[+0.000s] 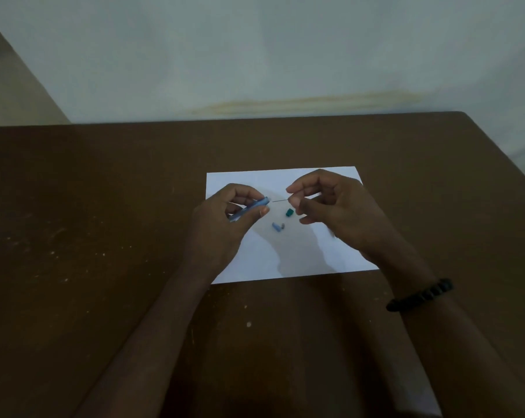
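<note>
The pen is in pieces, and I judge the work about midway. The left hand (225,215) grips the blue pen barrel (252,206), fingers curled round it, above the left part of the white paper sheet (330,254) on the table (104,206). The right hand (330,206) pinches a thin dark refill (280,200), its free end just beside the barrel's mouth; whether it enters, I cannot tell. A green cap piece (289,212) and small blue (275,227) and grey (283,226) parts lie loose on the sheet, not fitted.
</note>
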